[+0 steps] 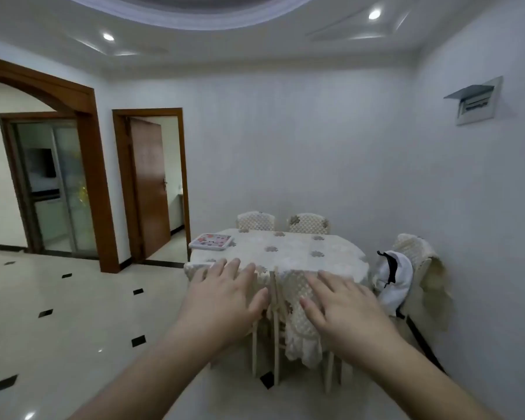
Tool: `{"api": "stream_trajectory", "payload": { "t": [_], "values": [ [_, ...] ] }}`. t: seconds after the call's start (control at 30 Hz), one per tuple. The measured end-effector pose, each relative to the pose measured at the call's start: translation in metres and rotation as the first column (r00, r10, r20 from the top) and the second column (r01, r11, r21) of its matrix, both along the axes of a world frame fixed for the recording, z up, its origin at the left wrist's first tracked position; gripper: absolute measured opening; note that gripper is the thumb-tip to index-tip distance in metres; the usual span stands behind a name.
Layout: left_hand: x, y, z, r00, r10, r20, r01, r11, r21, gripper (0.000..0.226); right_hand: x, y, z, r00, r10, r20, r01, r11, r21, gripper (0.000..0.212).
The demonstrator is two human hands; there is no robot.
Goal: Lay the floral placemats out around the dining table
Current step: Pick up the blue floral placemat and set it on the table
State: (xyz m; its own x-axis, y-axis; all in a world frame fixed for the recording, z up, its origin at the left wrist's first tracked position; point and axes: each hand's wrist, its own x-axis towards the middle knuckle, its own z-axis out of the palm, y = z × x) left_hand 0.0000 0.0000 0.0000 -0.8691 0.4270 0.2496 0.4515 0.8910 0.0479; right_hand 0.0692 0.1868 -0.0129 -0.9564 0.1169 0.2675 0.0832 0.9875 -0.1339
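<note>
A stack of floral placemats (211,241), white with pink and red flowers, lies on the far left corner of the dining table (288,253). A cream lace cloth with flower patches covers the table. My left hand (225,295) and my right hand (346,310) are stretched out in front of me, palms down, fingers straight and spread. Both hold nothing and hover in the air some way short of the table.
Lace-covered chairs stand behind the table (308,223), at its right (419,262) and at its near side (297,313). A white bag (396,277) hangs on the right chair. An open wooden door (150,183) and tiled floor lie to the left.
</note>
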Motion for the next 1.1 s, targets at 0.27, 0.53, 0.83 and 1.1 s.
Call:
{"api": "stream_trajectory", "payload": {
  "t": [0.27, 0.53, 0.83, 1.1],
  "values": [
    [-0.030, -0.004, -0.031, 0.997, -0.020, -0.079, 0.020, 1.000, -0.009, 0.070, -0.033, 0.003, -0.031, 0.999, 0.031, -0.014, -0.030, 0.997, 0.073, 0.080],
    [-0.078, 0.045, -0.063, 0.998, 0.011, -0.062, -0.014, 0.999, -0.050, 0.075, -0.071, 0.068, -0.046, 0.996, 0.081, -0.035, -0.079, 0.995, 0.058, 0.091],
    [-0.117, 0.076, -0.075, 0.992, 0.120, -0.033, -0.122, 0.990, -0.069, 0.066, -0.129, 0.094, -0.066, 0.989, 0.144, -0.015, -0.142, 0.987, 0.081, 0.087],
    [-0.154, 0.029, -0.084, 0.975, 0.212, -0.058, -0.216, 0.975, -0.055, 0.080, -0.200, 0.049, -0.093, 0.986, 0.164, -0.018, -0.162, 0.984, 0.074, 0.064]
  ]
}}
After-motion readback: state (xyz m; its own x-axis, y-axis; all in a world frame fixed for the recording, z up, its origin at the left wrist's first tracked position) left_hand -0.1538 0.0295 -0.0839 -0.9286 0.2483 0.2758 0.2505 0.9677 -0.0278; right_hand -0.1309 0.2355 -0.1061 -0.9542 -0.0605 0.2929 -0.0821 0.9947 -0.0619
